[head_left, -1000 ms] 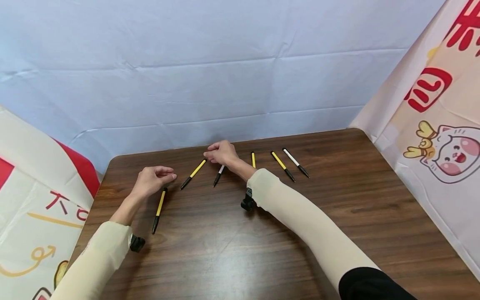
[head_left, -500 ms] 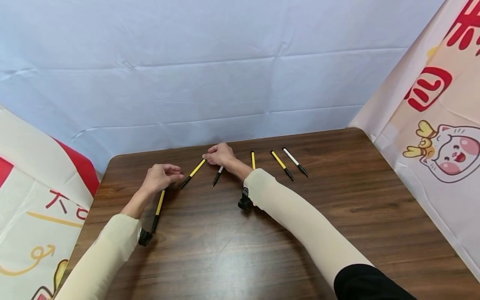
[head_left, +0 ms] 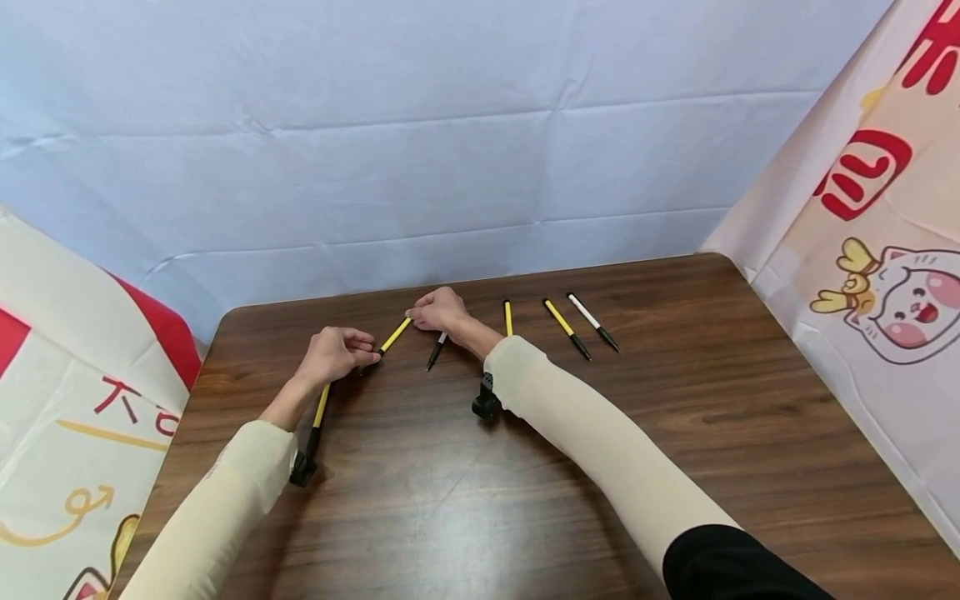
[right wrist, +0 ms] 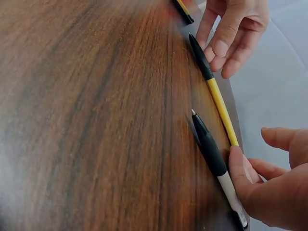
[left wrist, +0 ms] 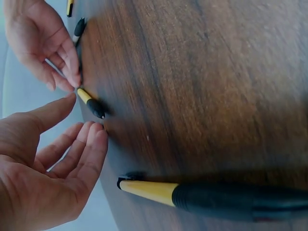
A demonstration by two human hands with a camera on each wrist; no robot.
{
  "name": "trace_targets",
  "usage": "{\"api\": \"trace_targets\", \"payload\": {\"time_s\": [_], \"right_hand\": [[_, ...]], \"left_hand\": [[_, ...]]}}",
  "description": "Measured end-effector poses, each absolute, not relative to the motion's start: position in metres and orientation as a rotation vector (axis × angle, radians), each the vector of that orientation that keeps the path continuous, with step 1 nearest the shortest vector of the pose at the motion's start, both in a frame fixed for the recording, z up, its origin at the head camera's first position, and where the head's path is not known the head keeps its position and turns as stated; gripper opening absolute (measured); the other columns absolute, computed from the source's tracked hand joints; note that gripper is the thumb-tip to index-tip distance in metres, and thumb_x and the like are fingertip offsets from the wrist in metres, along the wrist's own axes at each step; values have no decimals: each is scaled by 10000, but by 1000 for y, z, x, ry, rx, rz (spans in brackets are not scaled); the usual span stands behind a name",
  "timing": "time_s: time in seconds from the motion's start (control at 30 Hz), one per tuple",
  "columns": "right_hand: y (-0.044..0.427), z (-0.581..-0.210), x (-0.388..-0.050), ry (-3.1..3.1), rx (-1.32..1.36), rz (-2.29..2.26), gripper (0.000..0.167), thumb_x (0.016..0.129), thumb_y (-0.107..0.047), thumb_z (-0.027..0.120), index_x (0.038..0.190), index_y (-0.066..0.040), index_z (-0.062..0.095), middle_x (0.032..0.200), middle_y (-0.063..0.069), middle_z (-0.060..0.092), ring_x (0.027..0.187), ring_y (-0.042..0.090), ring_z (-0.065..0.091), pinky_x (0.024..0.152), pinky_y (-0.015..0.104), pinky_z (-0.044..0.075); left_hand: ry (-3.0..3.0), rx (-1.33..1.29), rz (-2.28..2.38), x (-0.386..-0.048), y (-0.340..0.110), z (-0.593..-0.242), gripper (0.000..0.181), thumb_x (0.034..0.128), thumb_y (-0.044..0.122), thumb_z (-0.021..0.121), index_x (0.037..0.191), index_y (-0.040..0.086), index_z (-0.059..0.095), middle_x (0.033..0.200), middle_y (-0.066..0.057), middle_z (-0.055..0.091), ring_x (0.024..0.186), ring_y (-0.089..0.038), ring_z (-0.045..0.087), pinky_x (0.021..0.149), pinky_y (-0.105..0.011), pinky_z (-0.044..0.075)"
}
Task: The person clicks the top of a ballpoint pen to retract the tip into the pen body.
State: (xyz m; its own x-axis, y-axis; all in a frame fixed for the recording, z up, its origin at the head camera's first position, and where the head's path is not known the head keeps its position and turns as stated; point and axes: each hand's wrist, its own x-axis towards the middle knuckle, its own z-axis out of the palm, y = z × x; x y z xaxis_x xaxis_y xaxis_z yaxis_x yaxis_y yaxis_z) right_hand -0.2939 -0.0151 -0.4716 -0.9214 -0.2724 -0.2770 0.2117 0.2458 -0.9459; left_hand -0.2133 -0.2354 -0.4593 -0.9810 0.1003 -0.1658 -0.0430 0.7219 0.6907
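Observation:
A yellow pen with a black grip (head_left: 395,335) lies slanted near the table's back edge, between the two hands. My right hand (head_left: 441,309) pinches its far end with the fingertips, which hide the black cap. My left hand (head_left: 335,353) is at the pen's writing tip, thumb and fingers apart on either side; in the left wrist view that black tip (left wrist: 96,109) shows beyond the gap. Under the left wrist lies another yellow pen (head_left: 322,407). Beside the right hand is a white pen (right wrist: 227,187), partly hidden by that hand in the head view.
To the right lie a yellow pen (head_left: 508,317), partly behind the right wrist, a second yellow pen (head_left: 558,317) and a white pen (head_left: 585,312). The brown wooden table (head_left: 465,517) meets a pale cloth backdrop (head_left: 480,167). Printed cloths hang at both sides.
My left hand has moved right, from above the left yellow pen to the tip of the slanted one. The right hand has come down slightly onto that pen's far end.

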Motion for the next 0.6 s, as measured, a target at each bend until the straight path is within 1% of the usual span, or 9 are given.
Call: {"api": "trace_targets", "payload": {"time_s": [0.2,0.4,0.6], "right_hand": [[-18,-470,-296,2138,-28,-1694,346,1005,-78,743,1303,86,679,1159,211,764,1074,294,764,896,328,636],[-17,-469,-300,2106,-27,-1675,362,1008,-47,727,1330,103,656,1188,231,753,1091,313,757,906,331,634],[-18,-468,-302,2086,-42,-1652,351,1001,-14,717,1322,116,657,1202,249,734,1099,321,749,902,319,635]], "left_hand": [[2739,29,1077,-216,-230,-462,380,914,146,859,1236,-22,748,1094,-159,794,973,-252,757,732,-244,588],[2791,70,1002,-218,-226,-464,364,868,106,895,1179,-29,761,1024,-139,793,909,-223,746,777,-324,614],[2867,107,933,-219,-224,-468,303,865,87,891,1124,-24,781,976,-125,790,867,-234,744,807,-406,634]]}}
